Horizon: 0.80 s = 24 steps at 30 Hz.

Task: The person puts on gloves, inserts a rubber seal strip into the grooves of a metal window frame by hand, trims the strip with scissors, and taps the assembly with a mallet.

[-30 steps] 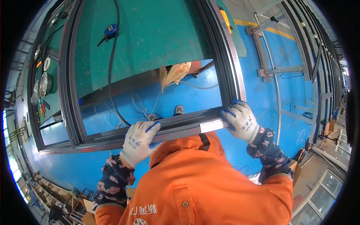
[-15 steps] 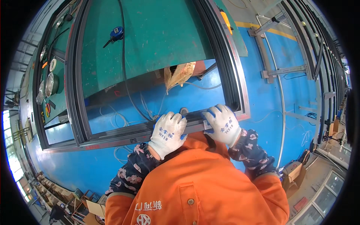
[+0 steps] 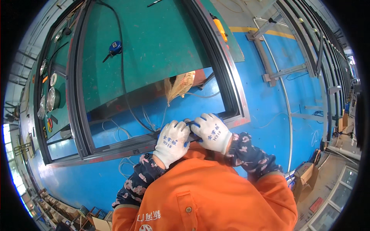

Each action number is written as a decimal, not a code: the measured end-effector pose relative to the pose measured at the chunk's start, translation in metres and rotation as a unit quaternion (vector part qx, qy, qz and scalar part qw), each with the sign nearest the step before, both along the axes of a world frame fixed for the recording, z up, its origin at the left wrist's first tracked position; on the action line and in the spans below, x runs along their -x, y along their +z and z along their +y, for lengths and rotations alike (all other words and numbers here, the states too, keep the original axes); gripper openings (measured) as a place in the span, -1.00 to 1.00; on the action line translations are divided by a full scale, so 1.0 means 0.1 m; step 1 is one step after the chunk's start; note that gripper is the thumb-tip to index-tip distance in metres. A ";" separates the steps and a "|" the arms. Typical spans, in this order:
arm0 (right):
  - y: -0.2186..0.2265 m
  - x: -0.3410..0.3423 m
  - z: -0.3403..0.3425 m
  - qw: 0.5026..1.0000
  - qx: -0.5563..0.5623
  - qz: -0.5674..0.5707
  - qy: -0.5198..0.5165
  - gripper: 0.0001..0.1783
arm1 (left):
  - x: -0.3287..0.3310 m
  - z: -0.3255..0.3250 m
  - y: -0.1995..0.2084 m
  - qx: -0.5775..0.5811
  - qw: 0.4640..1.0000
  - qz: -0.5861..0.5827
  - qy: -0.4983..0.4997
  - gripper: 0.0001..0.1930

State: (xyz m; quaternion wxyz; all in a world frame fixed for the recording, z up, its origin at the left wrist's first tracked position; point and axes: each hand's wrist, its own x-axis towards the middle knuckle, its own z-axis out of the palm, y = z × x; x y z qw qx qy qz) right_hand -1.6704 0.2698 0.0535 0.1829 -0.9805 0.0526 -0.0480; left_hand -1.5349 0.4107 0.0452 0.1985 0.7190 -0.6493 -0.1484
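Note:
A large dark grey metal frame (image 3: 115, 149), like that of a window or door, lies across the green-topped table with its near rail in front of my body. My left hand (image 3: 172, 139), in a white glove with blue on the palm side, is closed over this near rail, fingers curled to its far side. Close beside it, my right hand (image 3: 211, 131), gloved alike, bends its fingers over the same rail, left of the near right corner. A small dark bit shows between the two hands; what it is, I cannot make out. The fingertips are hidden.
On the green table (image 3: 154, 50) lie a blue tape measure (image 3: 115, 47) and a black cable (image 3: 122, 73). A yellow-orange tool (image 3: 219, 27) sits beyond the right rail. Brown wrapping (image 3: 180, 86) hangs below the table edge. Metal racking (image 3: 269, 57) stands to the right on the blue floor.
My right hand has moved left along the rail, away from the corner and up to my left hand. My left hand stays about the same place on the rail. The view has shifted slightly.

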 end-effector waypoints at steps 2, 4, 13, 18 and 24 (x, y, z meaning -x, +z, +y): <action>-0.01 0.05 -0.03 1.000 0.009 0.000 0.001 -0.70 | -0.02 0.08 0.01 -0.039 0.999 -0.001 0.011 -0.65; -0.03 0.08 -0.06 1.000 0.020 -0.005 0.005 -0.68 | -0.11 0.25 0.13 -0.025 0.999 0.008 0.018 -0.59; 0.14 0.57 -0.48 0.994 0.087 0.021 -0.058 -0.65 | -0.81 1.44 0.14 -0.070 0.984 -0.042 0.158 -0.42; 0.15 0.38 -0.32 0.990 0.095 0.103 -0.013 -0.65 | -0.76 1.51 0.12 -0.081 0.974 -0.061 0.203 -0.45; 0.16 -0.43 0.44 0.996 0.014 0.065 0.055 -0.65 | -0.76 1.39 0.17 -0.075 0.980 -0.044 0.181 -0.47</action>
